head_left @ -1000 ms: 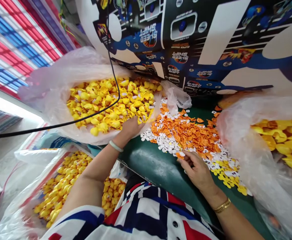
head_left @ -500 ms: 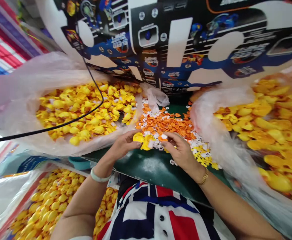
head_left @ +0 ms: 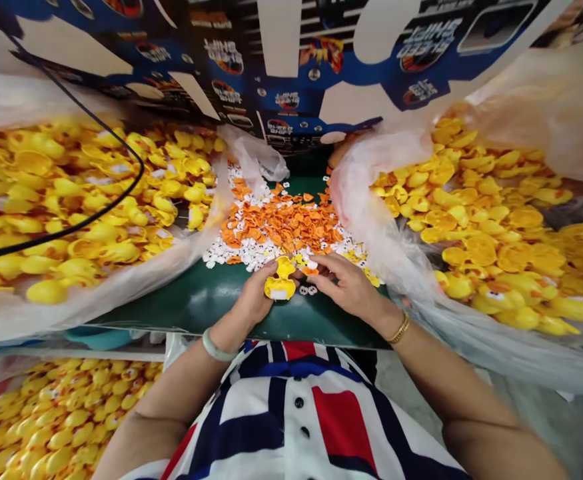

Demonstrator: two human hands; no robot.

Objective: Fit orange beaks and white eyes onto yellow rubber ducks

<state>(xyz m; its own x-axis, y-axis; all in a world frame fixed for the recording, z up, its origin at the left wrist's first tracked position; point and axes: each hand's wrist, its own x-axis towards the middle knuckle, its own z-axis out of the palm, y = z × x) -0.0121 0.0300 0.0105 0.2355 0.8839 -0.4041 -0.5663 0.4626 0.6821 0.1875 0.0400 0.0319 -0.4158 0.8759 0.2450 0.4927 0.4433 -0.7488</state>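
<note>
Yellow shell [head_left: 280, 281], open in two lobes, is held above the green table [head_left: 181, 293], just short of the heaped orange pieces [head_left: 291, 223]. The person's left hand [head_left: 254, 293] has it by the left side, partly closed, the fingertips gripping its edge; a white patch shows on the near lobe. Just to the right, the right hand [head_left: 352, 287] is half curled, thumb and forefinger pinched on an orange-and-white piece [head_left: 311, 268]. That piece may be two small parts together, though from where I stand its outline is hard to make out. The undersides of both hands are hidden from me, as are some of the right fingertips. Near the right thumb, small white pieces [head_left: 308, 291] lie on the table. At the left, a plastic bag [head_left: 181, 261] of yellow parts runs out of sight, and a black cable [head_left: 140, 167] crosses in front, covering some of them. Another plastic bag at the right [head_left: 366, 207] holds more. Down at the near left, yellow ducks [head_left: 61, 427] are cut off from view.
</note>
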